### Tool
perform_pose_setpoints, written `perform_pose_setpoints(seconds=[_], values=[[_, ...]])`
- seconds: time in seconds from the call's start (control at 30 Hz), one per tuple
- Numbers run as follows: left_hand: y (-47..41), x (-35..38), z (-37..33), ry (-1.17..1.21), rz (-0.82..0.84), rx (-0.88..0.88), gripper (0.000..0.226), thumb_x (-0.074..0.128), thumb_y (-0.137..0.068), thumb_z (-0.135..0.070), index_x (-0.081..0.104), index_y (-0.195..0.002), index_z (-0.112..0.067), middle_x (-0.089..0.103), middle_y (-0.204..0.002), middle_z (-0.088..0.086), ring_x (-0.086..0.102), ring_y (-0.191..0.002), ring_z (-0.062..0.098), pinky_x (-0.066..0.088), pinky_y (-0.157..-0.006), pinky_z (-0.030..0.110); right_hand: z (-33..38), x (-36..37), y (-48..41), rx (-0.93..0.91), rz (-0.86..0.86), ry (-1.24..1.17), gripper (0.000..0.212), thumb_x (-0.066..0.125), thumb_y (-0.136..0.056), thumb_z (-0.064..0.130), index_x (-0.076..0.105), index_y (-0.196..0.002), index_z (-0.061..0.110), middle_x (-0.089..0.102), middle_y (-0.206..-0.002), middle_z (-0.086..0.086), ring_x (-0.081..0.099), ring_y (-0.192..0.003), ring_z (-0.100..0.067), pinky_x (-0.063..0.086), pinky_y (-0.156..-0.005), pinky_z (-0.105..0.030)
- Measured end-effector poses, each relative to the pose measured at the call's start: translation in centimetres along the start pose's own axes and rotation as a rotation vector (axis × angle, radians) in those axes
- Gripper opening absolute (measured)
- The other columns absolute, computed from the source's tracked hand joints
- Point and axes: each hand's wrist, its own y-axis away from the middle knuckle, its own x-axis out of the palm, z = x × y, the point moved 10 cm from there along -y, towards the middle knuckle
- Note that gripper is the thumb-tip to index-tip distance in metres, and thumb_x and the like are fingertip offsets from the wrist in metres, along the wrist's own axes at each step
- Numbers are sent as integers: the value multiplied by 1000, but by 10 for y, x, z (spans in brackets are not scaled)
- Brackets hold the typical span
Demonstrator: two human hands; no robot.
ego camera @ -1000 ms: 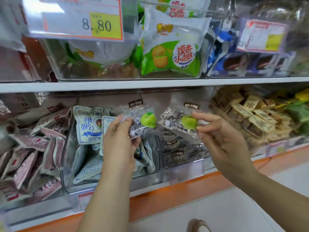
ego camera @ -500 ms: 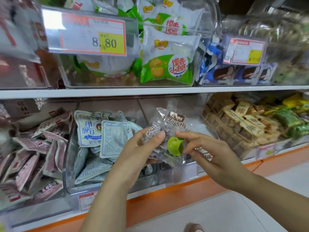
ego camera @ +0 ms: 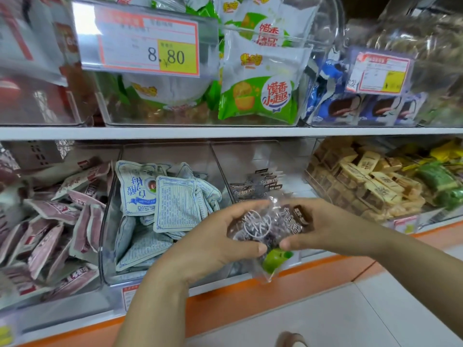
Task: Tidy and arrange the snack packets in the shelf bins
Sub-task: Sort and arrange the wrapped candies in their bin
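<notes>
Packet (ego camera: 265, 226) edges hidden by fingers (ego camera: 246, 247) (both sides), right price tag (ego camera: 378, 72) blurred

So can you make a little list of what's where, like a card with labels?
left hand: holds the clear packets from the left
right hand: holds them from the right
where: in front of the bin with matching packets
next bin left: blue-white packets
far left: pink packets
price tag: 8.80
</notes>
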Motion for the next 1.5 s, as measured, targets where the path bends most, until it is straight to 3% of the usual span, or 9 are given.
perform_pose_setpoints(seconds=[0.17, 0.3, 0.47, 0.6, 0.77, 1.1, 1.23, 1.37, 1.5], values=[[-1, 6, -2, -98, -2, 30, 68, 75, -76, -3, 55, -123, -47, 51, -128, -8, 58, -105, -7, 48, -87, 13, -4, 4, 10, 25, -30, 132, 34, 76, -75, 22, 61, -104, 31, 69, -105, 16, 64, -96, 3, 45, -81, -8], [-1, -30, -16, -144, -401, 131, 51, 73, -78, -28, 51, -119, -52, 55, -112, -24, 54, -101, -10, 43, -87, 13, 10, -35, 8, -66, -373, 273, 39, 76, -73, 26, 55, -100, 43, 63, -95, 27, 57, -89, 18, 39, -75, 0], [0, -61, 2, -235, -718, 70, 33, 61, -90, -20, 51, -111, -43, 53, -111, -18, 47, -94, -15, 43, -78, 13, -3, -64, -35, -105, -636, 411, 44, 76, -77, 28, 58, -118, 31, 64, -107, 12, 58, -102, -3, 39, -84, -8], [-13, -63, 12, -320, -720, 26, 29, 60, -90, -13, 56, -105, -37, 58, -109, -11, 53, -97, -3, 47, -86, 27, -19, -89, -86, -83, -772, 425, 46, 76, -79, 23, 60, -121, 13, 65, -89, 3, 61, -79, -14, 39, -70, -20], [-30, -65, 18, -289, -700, 6, 27, 58, -91, -11, 58, -95, -37, 60, -99, -16, 55, -93, -6, 44, -79, 18, -51, -94, -169, -8, -561, 440, 57, 79, -74, 20, 56, -126, 15, 61, -124, -4, 56, -113, -20, 37, -81, -15], [-43, -69, 22, -279, -681, 20, 26, 57, -91, -11, 59, -96, -37, 61, -100, -19, 56, -93, -7, 39, -75, 2, -88, -49, -254, 124, 86, 1012, 37, 63, -83, 10, 63, -120, 10, 63, -121, -11, 60, -107, -28, 49, -90, -32], [-43, -70, 22, -273, -675, 23, 28, 57, -91, -11, 58, -93, -40, 61, -98, -20, 55, -93, -8, 38, -73, 0, -100, -40, -260, 172, 64, 985, 46, 65, -82, 3, 54, -125, 13, 55, -129, -11, 53, -113, -28, 41, -82, -30], [-43, -70, 22, -257, -674, 25, 32, 58, -90, -11, 57, -88, -43, 62, -97, -20, 54, -92, -9, 39, -74, 1, -87, -61, -240, 101, -86, 631, 56, 80, -74, 17, 54, -123, 11, 59, -117, -7, 57, -106, -21, 46, -86, -29], [-42, -69, 22, -265, -689, 30, 32, 58, -90, -11, 58, -87, -43, 62, -98, -19, 54, -91, -9, 42, -77, 6, -79, -79, -223, 30, -225, 589, 30, 72, -82, 26, 68, -107, 9, 67, -106, -5, 60, -97, -14, 38, -70, -18]])
